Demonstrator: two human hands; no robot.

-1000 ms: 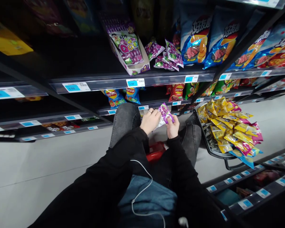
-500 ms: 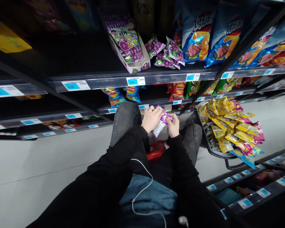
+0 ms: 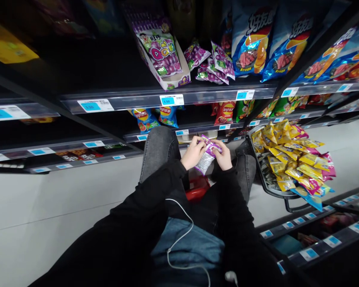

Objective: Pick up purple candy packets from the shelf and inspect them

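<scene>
Between my knees, both hands pinch a small purple candy packet (image 3: 206, 160), its silvery-white printed back facing up. My left hand (image 3: 194, 152) grips its upper left edge, fingers bent over it. At the right edge, my right hand (image 3: 223, 154) holds the packet with thumb and fingers. On the shelf ahead, a display box (image 3: 176, 83) contains purple gummy candy bags (image 3: 163, 52). Several loose purple packets (image 3: 218, 65) lie in a pile just right of that box.
A black-rimmed basket (image 3: 265, 185) heaped with yellow snack bags (image 3: 293, 155) stands at my right. Blue snack bags (image 3: 253, 40) line the shelf at upper right. Lower down are Lay's chip bags (image 3: 145, 119). Something red (image 3: 197, 189) is beneath me. A second shelf (image 3: 317, 249) runs behind the basket.
My left fingers have drawn back from across the packet into a pinch near its top edge. My right hand has shifted slightly right, and more of the packet shows.
</scene>
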